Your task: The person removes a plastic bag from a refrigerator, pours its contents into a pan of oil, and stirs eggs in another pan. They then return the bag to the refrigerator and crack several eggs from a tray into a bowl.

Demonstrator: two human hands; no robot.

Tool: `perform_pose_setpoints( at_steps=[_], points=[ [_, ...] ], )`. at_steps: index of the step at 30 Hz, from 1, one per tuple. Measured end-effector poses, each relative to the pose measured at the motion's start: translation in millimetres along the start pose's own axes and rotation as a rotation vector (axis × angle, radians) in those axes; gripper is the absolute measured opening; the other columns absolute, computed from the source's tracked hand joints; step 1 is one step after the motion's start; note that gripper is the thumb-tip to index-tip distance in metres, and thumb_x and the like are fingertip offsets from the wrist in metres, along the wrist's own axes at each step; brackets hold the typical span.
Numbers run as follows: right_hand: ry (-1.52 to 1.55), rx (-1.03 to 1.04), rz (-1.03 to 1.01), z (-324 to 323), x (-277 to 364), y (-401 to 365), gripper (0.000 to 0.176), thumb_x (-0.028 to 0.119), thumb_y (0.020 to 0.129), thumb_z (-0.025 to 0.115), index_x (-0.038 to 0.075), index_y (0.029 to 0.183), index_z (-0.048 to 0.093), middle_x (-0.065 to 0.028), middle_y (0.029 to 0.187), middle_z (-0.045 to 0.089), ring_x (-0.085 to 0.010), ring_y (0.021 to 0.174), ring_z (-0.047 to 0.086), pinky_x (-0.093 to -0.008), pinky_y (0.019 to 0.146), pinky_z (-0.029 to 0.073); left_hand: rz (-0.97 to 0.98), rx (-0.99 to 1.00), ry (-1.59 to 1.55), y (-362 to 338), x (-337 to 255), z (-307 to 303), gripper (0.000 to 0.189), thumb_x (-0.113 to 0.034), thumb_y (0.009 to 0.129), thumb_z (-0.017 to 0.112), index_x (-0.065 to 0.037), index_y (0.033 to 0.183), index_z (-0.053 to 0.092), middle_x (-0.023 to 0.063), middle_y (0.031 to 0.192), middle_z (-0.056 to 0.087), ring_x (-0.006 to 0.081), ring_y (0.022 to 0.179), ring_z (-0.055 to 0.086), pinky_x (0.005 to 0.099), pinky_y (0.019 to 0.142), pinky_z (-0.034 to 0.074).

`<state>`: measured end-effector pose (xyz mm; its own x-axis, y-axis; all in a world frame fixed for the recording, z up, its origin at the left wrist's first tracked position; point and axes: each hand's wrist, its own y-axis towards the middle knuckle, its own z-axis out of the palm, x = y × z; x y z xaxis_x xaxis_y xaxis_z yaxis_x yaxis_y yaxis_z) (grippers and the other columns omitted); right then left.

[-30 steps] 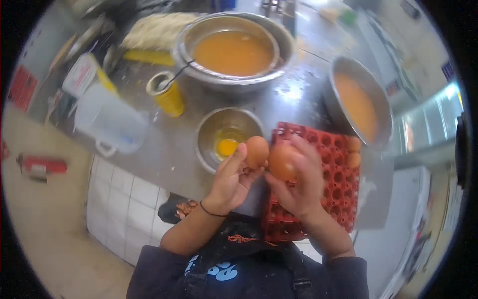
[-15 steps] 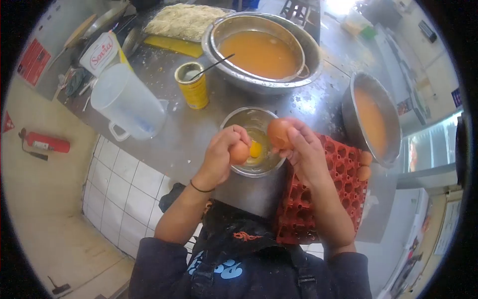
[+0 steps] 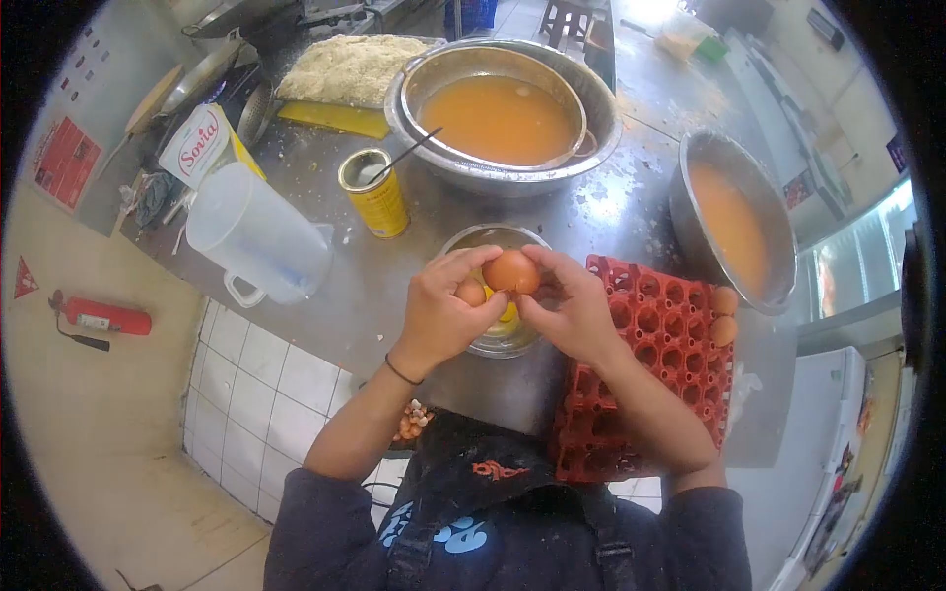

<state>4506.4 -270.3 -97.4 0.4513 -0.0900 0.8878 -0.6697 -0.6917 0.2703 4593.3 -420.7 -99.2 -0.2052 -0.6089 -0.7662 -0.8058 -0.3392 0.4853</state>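
A brown egg (image 3: 512, 271) is held between the fingertips of both hands above a small metal bowl (image 3: 505, 347). My left hand (image 3: 439, 305), closed, also keeps a second egg (image 3: 471, 292) against its palm. The fingers of my right hand (image 3: 574, 310) pinch the other side of the upper egg. Yellow yolk shows in the bowl, partly hidden behind the hands. To the right lies a red egg tray (image 3: 645, 369), with two brown eggs (image 3: 724, 315) at its right edge.
A yellow can (image 3: 379, 209) with a spoon and a clear plastic jug (image 3: 258, 231) stand left of the bowl. Behind are nested metal basins (image 3: 503, 182) of orange liquid. Another basin (image 3: 734, 222) is at right. Eggshells (image 3: 412, 421) show below the table edge.
My hands have come together over the bowl. The egg in my right hand has moved left, and my left fingertips now touch it too. The view has shifted slightly.
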Motion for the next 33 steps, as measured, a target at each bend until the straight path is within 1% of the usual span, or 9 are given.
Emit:
perform_pose_setpoints(
  at_steps=[4,14,16,17,20,22,26,29,33],
  points=[
    [-0.288,-0.008,-0.317,-9,3,10,0.046,0.002,0.068,0.062,0.002,0.112,0.05,-0.0186,0.108,0.051,-0.0304,0.094,0.055,-0.0314,0.079,0.047,0.186,-0.051,0.139,6,8,-7,0.047,-0.009,0.056,0.07,-0.011,0.103,0.059,0.0086,0.094,0.061,0.0258,0.082,0.058,0.0324,0.072,0.047],
    [-0.286,0.214,-0.316,-24,65,14,0.051,0.001,0.065,0.067,0.004,0.114,0.05,-0.0158,0.114,0.048,-0.0289,0.102,0.051,-0.0327,0.085,0.043,0.224,-0.103,0.265,-11,-6,-42,0.06,-0.011,0.054,0.076,-0.013,0.11,0.054,0.0079,0.091,0.058,0.027,0.081,0.055,0.033,0.068,0.046],
    [-0.453,0.158,-0.228,-59,77,-3,0.051,0.003,0.065,0.066,0.004,0.113,0.05,-0.0159,0.114,0.05,-0.0289,0.107,0.048,-0.0341,0.091,0.038,0.085,-0.034,0.273,-37,-7,-72,0.06,-0.01,0.056,0.077,-0.009,0.111,0.053,0.0098,0.093,0.058,0.0245,0.085,0.056,0.0315,0.073,0.046],
    [-0.554,-0.032,-0.13,-76,73,-17,0.048,0.004,0.065,0.068,0.003,0.11,0.052,-0.0142,0.11,0.053,-0.0254,0.106,0.049,-0.0332,0.091,0.038,-0.003,0.004,0.283,-57,-5,-89,0.061,-0.01,0.056,0.077,-0.007,0.111,0.052,0.0108,0.094,0.057,0.0233,0.088,0.056,0.0308,0.076,0.045],
    [-0.806,-0.243,0.236,-164,12,-63,0.034,0.014,0.083,0.057,0.002,0.113,0.051,-0.0101,0.113,0.052,-0.0195,0.103,0.049,-0.0298,0.088,0.038,-0.283,0.193,0.42,-123,12,-129,0.065,-0.011,0.057,0.077,-0.006,0.115,0.05,0.0113,0.091,0.058,0.0212,0.081,0.057,0.0299,0.073,0.046],
    [-1.051,-0.221,0.342,-214,-31,-101,0.038,0.022,0.085,0.055,0.002,0.116,0.048,-0.0121,0.115,0.051,-0.0211,0.107,0.046,-0.0328,0.09,0.036,-0.633,0.275,0.434,-161,24,-132,0.068,-0.013,0.058,0.076,-0.007,0.118,0.047,0.0116,0.091,0.058,0.0198,0.076,0.058,0.0292,0.071,0.046],
    [-1.145,-0.133,0.457,-217,-70,-126,0.045,0.025,0.086,0.054,0.0,0.121,0.04,-0.0185,0.12,0.045,-0.0269,0.112,0.043,-0.0352,0.093,0.034,-1.17,0.424,0.511,-243,87,-130,0.074,-0.015,0.06,0.074,-0.009,0.126,0.04,0.0122,0.088,0.058,0.0182,0.066,0.057,0.0285,0.066,0.046],
    [-0.825,-0.245,0.556,-217,-76,-126,0.047,0.023,0.085,0.055,-0.001,0.121,0.038,-0.0202,0.12,0.044,-0.0273,0.114,0.041,-0.0348,0.094,0.033,-1.079,0.104,0.526,-229,92,-144,0.079,-0.016,0.059,0.074,-0.006,0.128,0.035,0.0093,0.085,0.059,0.0191,0.065,0.057,0.03,0.067,0.047],
    [-1.083,-0.189,0.525,-232,-87,-133,0.044,0.02,0.084,0.057,-0.001,0.117,0.039,-0.019,0.115,0.046,-0.0281,0.105,0.048,-0.0346,0.09,0.036,-0.836,-0.447,-0.05,-164,97,-192,0.065,-0.01,0.076,0.06,-0.011,0.132,0.027,0.0099,0.081,0.059,0.0137,0.056,0.052,0.0228,0.046,0.042]
  ],
)
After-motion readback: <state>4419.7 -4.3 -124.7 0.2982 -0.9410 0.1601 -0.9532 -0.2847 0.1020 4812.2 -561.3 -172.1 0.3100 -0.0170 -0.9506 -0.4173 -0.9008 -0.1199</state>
